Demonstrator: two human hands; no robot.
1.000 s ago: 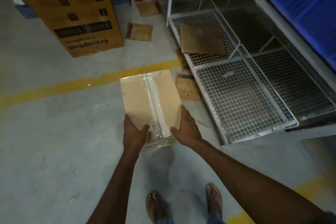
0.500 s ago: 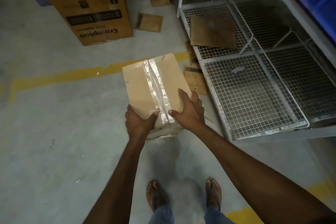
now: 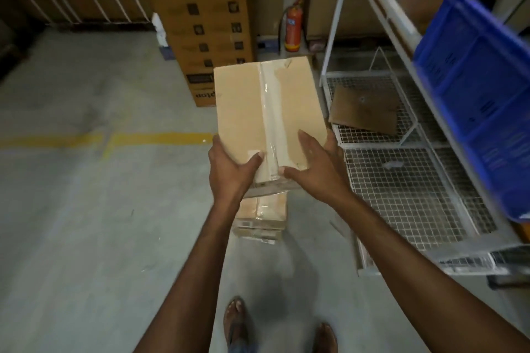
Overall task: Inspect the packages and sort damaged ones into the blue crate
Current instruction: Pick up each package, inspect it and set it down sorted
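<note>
I hold a tan cardboard package [image 3: 243, 106] sealed with clear tape down its middle, lifted in front of me. My left hand [image 3: 229, 169] grips its near left corner, thumb on top. My right hand [image 3: 315, 166] holds the near right side, fingers spread over the top face and thumb near the tape. A blue crate [image 3: 473, 89] stands on the shelf at the right, above the wire baskets. Below the held package, another taped cardboard package [image 3: 263, 218] lies on the floor.
A white wire-mesh rack [image 3: 401, 195] sits low at the right with a flat cardboard piece [image 3: 367, 109] in it. A tall printed carton stack [image 3: 206, 23] and a red fire extinguisher [image 3: 294, 28] stand behind. Yellow floor line [image 3: 143, 139] crosses the grey concrete. My feet are at the bottom.
The package has risen from near the floor up toward chest height in both hands. The view has tilted up, showing the shelf, crate and back wall more fully.
</note>
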